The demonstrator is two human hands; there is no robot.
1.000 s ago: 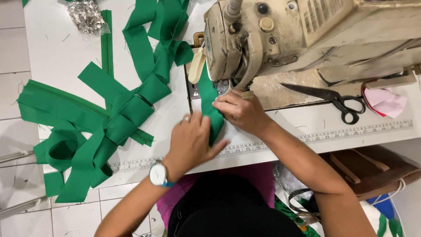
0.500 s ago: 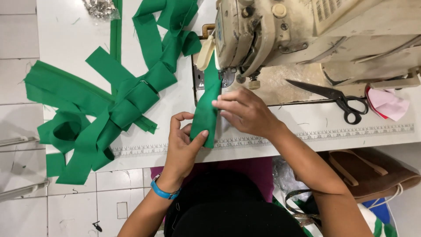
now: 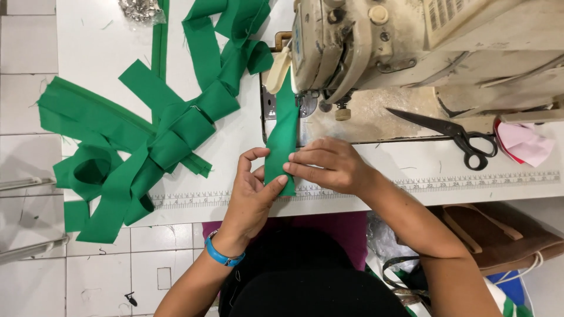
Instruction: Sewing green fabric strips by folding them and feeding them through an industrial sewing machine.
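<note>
At the far left, a heap of green fabric strips (image 3: 141, 147) is spread over the white table (image 3: 223, 194), where it lay half a second ago; its apparent shift in the frame is owed to the head camera. A small pile of shiny metal bits (image 3: 140, 9) is cut off by the top edge, and what they are cannot be made out.

Nearer the middle, the left hand (image 3: 249, 196) has been changed most. A second ago it was laid flat on the folded cloth; now it is raised on its edge, the fingers curled, and the lower end of the green strip (image 3: 282, 147) is pinched between thumb and forefinger at the table's front edge, over the printed ruler (image 3: 411, 185). A blue band (image 3: 222, 256) is worn on the wrist. The strip has been drawn out straight, from the pinch up to the foot of the sewing machine (image 3: 411, 53); by this the cloth appears to be lined up for feeding, though that is a judgement only.

The right hand (image 3: 329, 164) has been kept on the strip's right edge, fingers pressed together and flat, holding the fold down.

The needle and presser foot are hidden behind the machine head, so whether the strip's top end is under the foot cannot be told. Farther right, black scissors (image 3: 452, 132) lie on the machine bed, and a pink cloth (image 3: 526, 144) is partly cut off behind the machine.
</note>
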